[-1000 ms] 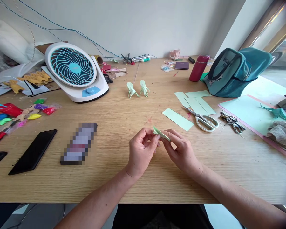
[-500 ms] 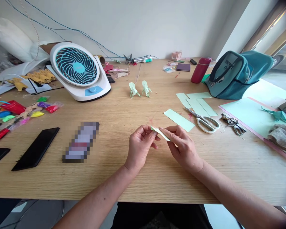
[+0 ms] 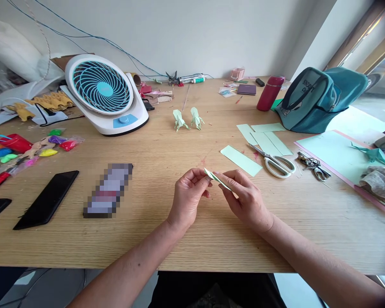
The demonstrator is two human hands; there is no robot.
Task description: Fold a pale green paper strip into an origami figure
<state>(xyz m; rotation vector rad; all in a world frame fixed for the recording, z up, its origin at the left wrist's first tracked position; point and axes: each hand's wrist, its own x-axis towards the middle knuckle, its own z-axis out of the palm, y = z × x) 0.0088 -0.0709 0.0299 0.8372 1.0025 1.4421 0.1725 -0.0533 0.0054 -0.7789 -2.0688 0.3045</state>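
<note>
Both hands hold a small folded strip of pale green paper (image 3: pixel 215 177) just above the wooden table (image 3: pixel 167 222), near its front edge. My left hand (image 3: pixel 189 197) pinches the strip's left tip between thumb and fingers. My right hand (image 3: pixel 245 199) grips the right part, fingers curled over it. Two finished pale green folded figures (image 3: pixel 188 119) stand farther back at mid-table. A loose green paper strip (image 3: pixel 241 160) lies just beyond my right hand, and more strips (image 3: pixel 265 137) lie behind it.
White-handled scissors (image 3: pixel 274 163) and a bunch of keys (image 3: pixel 313 164) lie right of the strips. A teal bag (image 3: pixel 317 98), a red bottle (image 3: pixel 268 93), a white-and-blue desk fan (image 3: pixel 104 96), a black phone (image 3: pixel 46 199), coloured clay pieces (image 3: pixel 51 143) and a green sheet (image 3: pixel 336 156) surround the middle.
The folded strip has been turned a little flatter between my fingers, its raised left tip lowered. Both hands stay in almost the same spot.
</note>
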